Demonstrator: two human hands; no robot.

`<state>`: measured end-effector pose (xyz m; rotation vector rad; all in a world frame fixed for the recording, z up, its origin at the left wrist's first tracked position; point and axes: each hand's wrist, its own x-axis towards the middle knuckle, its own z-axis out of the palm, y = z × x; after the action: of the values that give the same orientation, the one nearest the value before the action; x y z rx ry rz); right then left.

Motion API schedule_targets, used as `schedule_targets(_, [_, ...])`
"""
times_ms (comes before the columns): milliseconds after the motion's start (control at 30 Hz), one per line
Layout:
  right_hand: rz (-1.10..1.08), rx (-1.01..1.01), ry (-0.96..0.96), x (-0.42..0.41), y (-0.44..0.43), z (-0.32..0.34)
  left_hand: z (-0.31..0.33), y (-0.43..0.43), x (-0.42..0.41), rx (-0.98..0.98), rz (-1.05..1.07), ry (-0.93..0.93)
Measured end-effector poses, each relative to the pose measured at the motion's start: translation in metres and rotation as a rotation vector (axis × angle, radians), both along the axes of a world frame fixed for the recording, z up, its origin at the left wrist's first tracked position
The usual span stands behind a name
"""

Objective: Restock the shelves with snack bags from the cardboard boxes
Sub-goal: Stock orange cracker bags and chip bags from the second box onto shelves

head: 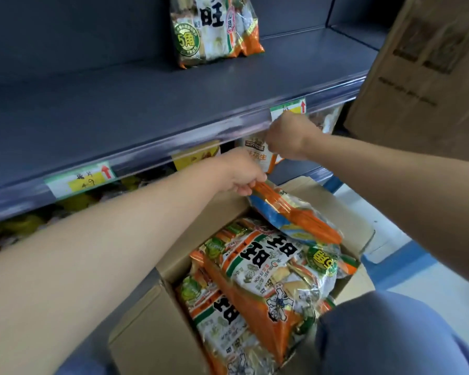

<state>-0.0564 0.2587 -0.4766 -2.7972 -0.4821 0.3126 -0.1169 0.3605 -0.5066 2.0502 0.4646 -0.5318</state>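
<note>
The orange seam of a snack bag (pixel 295 215) is pinched by the left hand (pixel 238 174), just above the open cardboard box (pixel 152 320) packed with like bags. The right hand (pixel 287 136) is curled at the shelf (pixel 119 117) edge; whether anything is held cannot be told.

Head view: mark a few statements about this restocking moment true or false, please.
1. The left hand pinches the orange edge of a snack bag above the cardboard box. True.
2. The cardboard box is empty. False: several packed bags lie in it.
3. The upper shelf is crammed with stock. False: only a standing bag shows at its back.
4. Price labels with red arrows sit on the shelf's front edge. True.
</note>
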Motion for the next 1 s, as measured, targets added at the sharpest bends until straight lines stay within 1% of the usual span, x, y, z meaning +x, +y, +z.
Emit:
schedule_targets(133, [-0.017, -0.319, 0.279, -0.005, -0.023, -0.02, -0.023, -0.013, -0.003, -0.019, 0.05, 0.134])
schedule_targets(167, [-0.052, -0.341, 0.346, -0.004, -0.029, -0.03, -0.029, -0.016, -0.003, -0.018, 0.057, 0.166])
schedule_targets(200, [-0.093, -0.317, 0.411, -0.002, -0.035, -0.038, -0.035, -0.02, -0.003, -0.018, 0.067, 0.195])
schedule_targets(267, [-0.115, -0.313, 0.477, 0.0, -0.044, -0.049, -0.046, -0.027, -0.001, -0.033, 0.105, 0.241])
schedule_targets(433, [-0.132, -0.341, 0.527, 0.007, -0.06, -0.072, -0.064, -0.045, 0.001, -0.072, 0.186, 0.292])
schedule_targets(567, [-0.163, -0.379, 0.646, 0.006, -0.067, -0.087, -0.076, -0.059, 0.004, -0.119, 0.214, 0.291])
schedule_targets(633, [-0.196, -0.326, 0.729, 0.007, -0.071, -0.092, -0.082, -0.063, 0.007, -0.167, 0.259, 0.296])
schedule_targets(733, [-0.187, -0.256, 0.832, 0.009, -0.074, -0.091, -0.085, -0.063, 0.008, -0.213, 0.322, 0.296])
schedule_targets(867, [-0.134, -0.193, 0.864, 0.008, -0.074, -0.08, -0.086, -0.055, 0.009, -0.245, 0.366, 0.306])
schedule_targets(1000, [-0.121, -0.208, 0.839, 0.005, -0.07, -0.083, -0.087, -0.05, 0.008, -0.197, 0.376, 0.287])
